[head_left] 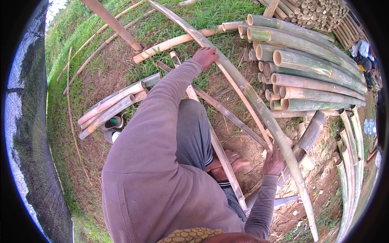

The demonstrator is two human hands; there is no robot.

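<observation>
Hands on split bamboo strip [259, 107], L hand [206, 56] gripping upper part, R hand [274, 162] clamped lower, bamboo pole stack [308, 69] adj.

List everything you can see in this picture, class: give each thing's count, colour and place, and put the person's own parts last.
Split bamboo strip: one, pale green-tan, long and curved, running from the top to the lower right, held by both hands.
Stacked bamboo poles: many, green, piled at upper right, cut ends facing left.
Bamboo pole bundle: several, tan, lying on the grass at left.
Thin bamboo slats: a few, tan, on the bare soil under the person.
Sandals: apparently two, dark and white, beside the left bundle.
Left hand: one, gripping the strip up top.
Right hand: one, gripping the strip lower down.
</observation>
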